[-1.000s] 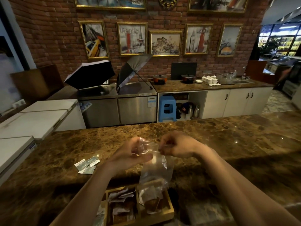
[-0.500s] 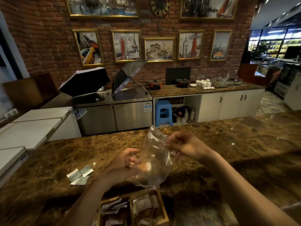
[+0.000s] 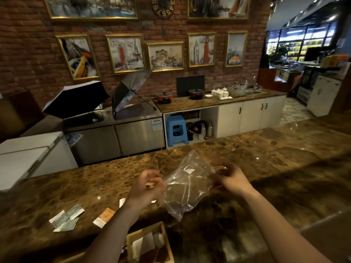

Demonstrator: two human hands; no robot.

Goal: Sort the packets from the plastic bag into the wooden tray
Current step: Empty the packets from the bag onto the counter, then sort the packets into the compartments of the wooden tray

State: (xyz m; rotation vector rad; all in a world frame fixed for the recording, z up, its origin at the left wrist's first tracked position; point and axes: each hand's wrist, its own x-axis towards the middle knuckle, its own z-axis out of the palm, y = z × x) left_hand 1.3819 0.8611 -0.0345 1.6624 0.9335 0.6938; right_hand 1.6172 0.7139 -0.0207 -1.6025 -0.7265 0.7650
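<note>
A clear plastic bag (image 3: 187, 185) hangs above the marble counter (image 3: 266, 164), looking nearly empty. My right hand (image 3: 227, 177) pinches its right edge. My left hand (image 3: 146, 188) touches the bag's left side with curled fingers; whether it grips the bag or a small packet is unclear. The wooden tray (image 3: 131, 238) sits at the near edge, partly under my left forearm, with white packets (image 3: 144, 245) in its compartments. An orange packet (image 3: 104, 217) and several grey-green packets (image 3: 67, 218) lie loose on the counter to the left.
The counter stretches wide to the right and far side. Beyond it are steel fridges with two open umbrellas (image 3: 76, 97), a blue stool (image 3: 176, 130), white cabinets and a brick wall with framed pictures.
The bag has been raised and turned sideways, away from over the tray, and looks emptier. An orange packet now lies on the counter at the left. The camera has tilted up.
</note>
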